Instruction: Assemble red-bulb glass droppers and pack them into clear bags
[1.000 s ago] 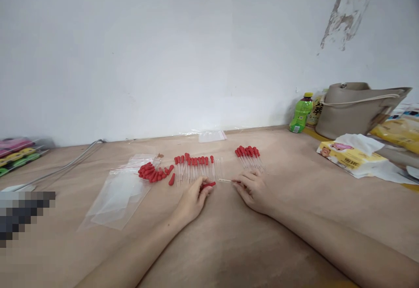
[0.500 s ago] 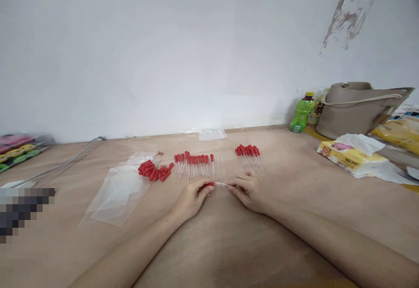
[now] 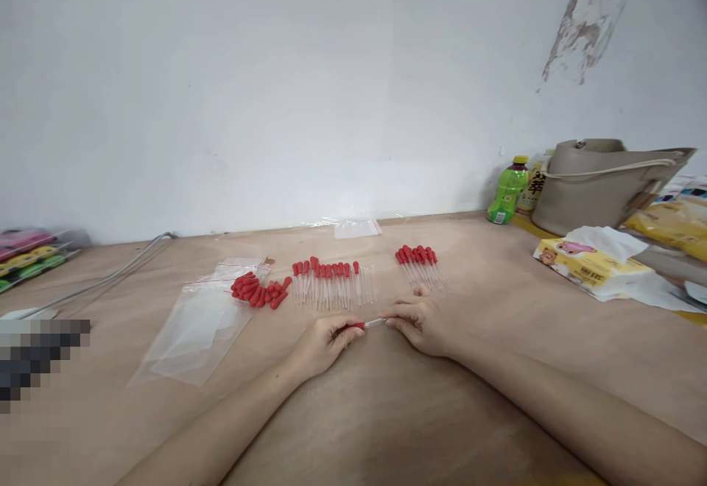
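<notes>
Left hand (image 3: 325, 344) has shifted slightly toward the wearer; right hand (image 3: 420, 326), opposite, pinches one thin, clear, glass-like tube (image 3: 375, 322), long axis roughly left-right, right end angled slightly away. Left fingers grip one red, rubbery-looking bulb (image 3: 359, 325), mouth pointing right, meeting the tube between both hands; can't tell if seated.

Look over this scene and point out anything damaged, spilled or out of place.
One thing stands out: the wall patch at the upper right looks damaged, with ragged brownish marks breaking up the pale surface. Nothing looks spilled around the left hand and right hand, and the red-topped droppers lie in two groups.
</notes>
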`<state>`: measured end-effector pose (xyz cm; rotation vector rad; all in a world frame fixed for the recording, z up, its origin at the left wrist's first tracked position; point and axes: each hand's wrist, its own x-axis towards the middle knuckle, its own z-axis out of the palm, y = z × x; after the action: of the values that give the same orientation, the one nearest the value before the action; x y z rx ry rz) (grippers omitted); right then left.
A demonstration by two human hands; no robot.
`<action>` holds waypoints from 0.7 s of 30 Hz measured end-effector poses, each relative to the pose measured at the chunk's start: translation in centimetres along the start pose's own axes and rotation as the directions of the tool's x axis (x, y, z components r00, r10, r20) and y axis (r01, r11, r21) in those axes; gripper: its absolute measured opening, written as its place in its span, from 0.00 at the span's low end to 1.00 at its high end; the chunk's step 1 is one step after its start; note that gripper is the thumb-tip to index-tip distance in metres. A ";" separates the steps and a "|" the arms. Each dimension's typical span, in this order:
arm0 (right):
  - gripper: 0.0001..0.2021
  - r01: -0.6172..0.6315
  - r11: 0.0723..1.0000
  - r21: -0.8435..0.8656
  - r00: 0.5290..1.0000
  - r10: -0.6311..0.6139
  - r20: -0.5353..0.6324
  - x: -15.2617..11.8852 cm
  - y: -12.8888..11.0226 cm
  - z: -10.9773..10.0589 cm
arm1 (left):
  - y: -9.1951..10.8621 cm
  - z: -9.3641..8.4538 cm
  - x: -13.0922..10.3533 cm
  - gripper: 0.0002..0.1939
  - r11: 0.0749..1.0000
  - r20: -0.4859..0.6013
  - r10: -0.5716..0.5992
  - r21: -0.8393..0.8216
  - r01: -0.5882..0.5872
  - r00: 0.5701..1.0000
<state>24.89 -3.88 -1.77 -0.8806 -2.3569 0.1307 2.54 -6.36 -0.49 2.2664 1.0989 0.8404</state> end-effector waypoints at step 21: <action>0.10 0.057 0.986 -0.158 0.998 -0.055 0.019 0.2 -1.9 0.1 | -0.5 0.2 0.1 0.11 0.982 0.027 0.101 0.157 -0.104 0.995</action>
<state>23.63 -5.21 -1.13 -0.8889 -2.4288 -0.0747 2.50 -6.05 -0.94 2.4756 1.0826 0.7953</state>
